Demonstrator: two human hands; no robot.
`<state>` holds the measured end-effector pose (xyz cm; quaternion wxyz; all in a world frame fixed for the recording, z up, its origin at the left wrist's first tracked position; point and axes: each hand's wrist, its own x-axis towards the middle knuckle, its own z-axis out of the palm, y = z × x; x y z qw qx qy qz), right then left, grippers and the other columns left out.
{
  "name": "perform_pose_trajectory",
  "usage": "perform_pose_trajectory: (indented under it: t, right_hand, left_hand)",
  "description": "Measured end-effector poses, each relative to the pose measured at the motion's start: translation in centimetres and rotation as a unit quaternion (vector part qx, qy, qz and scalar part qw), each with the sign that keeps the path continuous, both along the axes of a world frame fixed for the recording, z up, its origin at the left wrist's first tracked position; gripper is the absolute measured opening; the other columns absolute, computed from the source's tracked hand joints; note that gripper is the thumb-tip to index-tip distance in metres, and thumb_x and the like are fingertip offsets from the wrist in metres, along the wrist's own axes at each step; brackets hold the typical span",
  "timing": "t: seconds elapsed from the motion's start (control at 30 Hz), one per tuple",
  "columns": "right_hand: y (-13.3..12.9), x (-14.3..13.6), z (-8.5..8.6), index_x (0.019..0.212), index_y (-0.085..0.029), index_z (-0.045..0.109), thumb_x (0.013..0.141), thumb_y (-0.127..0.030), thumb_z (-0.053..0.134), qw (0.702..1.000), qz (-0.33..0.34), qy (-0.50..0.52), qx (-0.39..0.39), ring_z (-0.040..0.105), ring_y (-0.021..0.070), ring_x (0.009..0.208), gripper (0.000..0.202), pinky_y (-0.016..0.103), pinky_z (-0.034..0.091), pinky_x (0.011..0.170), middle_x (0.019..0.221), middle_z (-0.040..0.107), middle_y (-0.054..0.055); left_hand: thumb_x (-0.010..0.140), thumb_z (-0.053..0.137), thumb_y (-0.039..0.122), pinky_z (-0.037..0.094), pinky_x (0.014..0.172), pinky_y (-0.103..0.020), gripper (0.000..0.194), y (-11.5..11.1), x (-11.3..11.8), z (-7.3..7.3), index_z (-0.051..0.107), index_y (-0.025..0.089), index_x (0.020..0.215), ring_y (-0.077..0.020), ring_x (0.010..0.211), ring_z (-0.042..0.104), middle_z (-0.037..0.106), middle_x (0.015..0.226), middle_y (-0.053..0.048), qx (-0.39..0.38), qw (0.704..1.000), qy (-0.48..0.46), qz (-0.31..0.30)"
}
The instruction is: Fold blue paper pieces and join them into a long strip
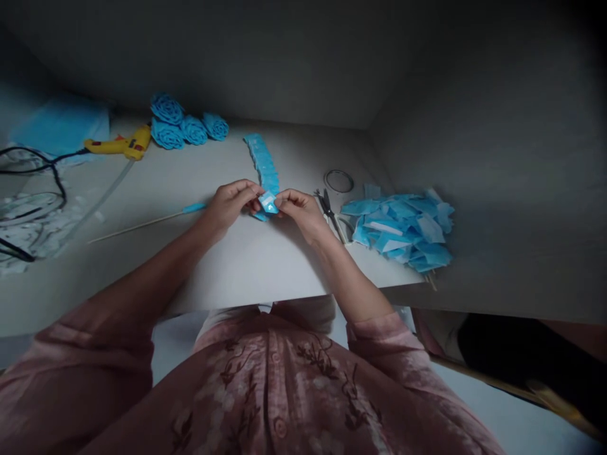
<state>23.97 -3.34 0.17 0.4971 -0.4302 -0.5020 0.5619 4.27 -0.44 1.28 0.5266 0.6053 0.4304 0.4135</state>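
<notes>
Between my two hands is a small folded piece of blue fabric (268,201) with a whitish patch on it. My left hand (233,201) pinches its left side, and my right hand (298,207) pinches the right. A gathered blue strip (260,161) lies on the table just beyond the fingers, running away from me; whether it joins the held piece I cannot tell. Left of my left hand lies a thin stick (137,229) with its tip wrapped in blue. A pair of scissors (331,212) rests to the right of my right hand.
Several blue rosettes (168,134) sit at the back, beside a yellow glue gun (128,144) with a black cord. A blue sheet (61,129) and white scraps (35,227) lie far left. Rightward are a tape ring (339,181) and a heap of blue pieces (403,227) near the wall.
</notes>
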Motion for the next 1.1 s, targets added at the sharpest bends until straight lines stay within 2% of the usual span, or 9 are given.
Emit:
perform_pose_trajectory:
  t: [0.2,0.4,0.53,0.6,0.7,0.8,0.93,1.1]
  right_hand:
    - [-0.1,-0.2,0.0,0.078,-0.024,0.074,0.073,-0.06,0.092,1.0,-0.016,-0.021,0.003,0.053,0.0164,0.075,0.041,0.036,0.05,0.079,0.074,0.062,0.0]
    - [-0.2,-0.4,0.2,0.081,-0.024,0.076,0.075,-0.061,0.089,1.0,-0.016,-0.008,-0.013,0.057,0.0161,0.075,0.039,0.036,0.053,0.08,0.078,0.066,0.0]
    - [-0.2,-0.5,0.2,0.076,-0.024,0.075,0.073,-0.056,0.091,1.0,-0.007,-0.02,-0.001,0.055,0.0156,0.073,0.036,0.034,0.051,0.077,0.073,0.065,-0.001]
    - [-0.2,-0.5,0.0,0.076,-0.023,0.075,0.074,-0.053,0.091,0.999,-0.021,-0.028,0.013,0.053,0.0151,0.073,0.034,0.033,0.049,0.076,0.072,0.064,-0.001]
    - [0.0,-0.7,-0.5,0.077,-0.022,0.073,0.076,-0.051,0.086,0.997,-0.058,-0.038,0.033,0.052,0.0143,0.073,0.032,0.032,0.046,0.075,0.074,0.064,-0.001]
    - [0.0,-0.8,-0.8,0.079,-0.022,0.072,0.078,-0.059,0.084,0.994,-0.073,-0.066,0.048,0.053,0.015,0.076,0.039,0.032,0.046,0.075,0.077,0.064,0.0]
    - [0.0,-0.8,-0.8,0.081,-0.023,0.072,0.08,-0.068,0.085,0.99,-0.074,-0.091,0.072,0.056,0.0163,0.079,0.047,0.034,0.049,0.078,0.08,0.067,0.001]
    - [-0.1,-0.8,-0.7,0.082,-0.023,0.071,0.083,-0.066,0.083,0.988,-0.065,-0.102,0.091,0.058,0.0161,0.078,0.044,0.033,0.049,0.078,0.08,0.068,0.0]
  left_hand:
    - [0.085,0.079,0.038,0.054,0.074,-0.031,0.022,0.1,-0.2,0.2,0.07,0.019,0.079,-0.0168,0.072,0.064,0.067,0.072,-0.002,-0.026,0.999,0.006,-0.043]
    - [0.084,0.077,0.032,0.05,0.072,-0.031,0.02,0.0,-0.3,0.0,0.067,0.019,0.073,-0.0156,0.068,0.059,0.062,0.068,-0.001,-0.009,0.999,0.02,-0.031]
    - [0.081,0.076,0.031,0.05,0.072,-0.031,0.018,0.0,-0.1,-0.1,0.065,0.02,0.073,-0.0153,0.067,0.058,0.061,0.067,0.0,-0.009,0.999,0.02,-0.033]
    - [0.081,0.075,0.03,0.05,0.07,-0.03,0.013,0.0,0.1,-0.1,0.066,0.02,0.077,-0.0151,0.065,0.057,0.062,0.066,0.0,-0.003,1.0,0.01,-0.017]
    - [0.081,0.071,0.026,0.046,0.066,-0.029,0.007,-0.4,0.4,0.4,0.066,0.021,0.083,-0.0144,0.063,0.055,0.061,0.066,0.002,0.05,0.997,0.01,0.054]
    - [0.083,0.07,0.026,0.046,0.071,-0.029,0.008,-1.2,0.5,1.0,0.066,0.021,0.077,-0.0148,0.068,0.056,0.064,0.067,0.001,0.137,0.981,0.089,0.106]
    - [0.086,0.07,0.034,0.045,0.074,-0.031,0.017,-1.8,0.7,1.1,0.07,0.022,0.074,-0.0165,0.069,0.057,0.068,0.067,0.0,0.171,0.966,0.175,0.083]
    - [0.085,0.068,0.035,0.04,0.066,-0.029,0.016,-1.5,0.7,0.3,0.074,0.022,0.081,-0.0157,0.065,0.054,0.066,0.066,0.0,0.158,0.97,0.168,0.077]
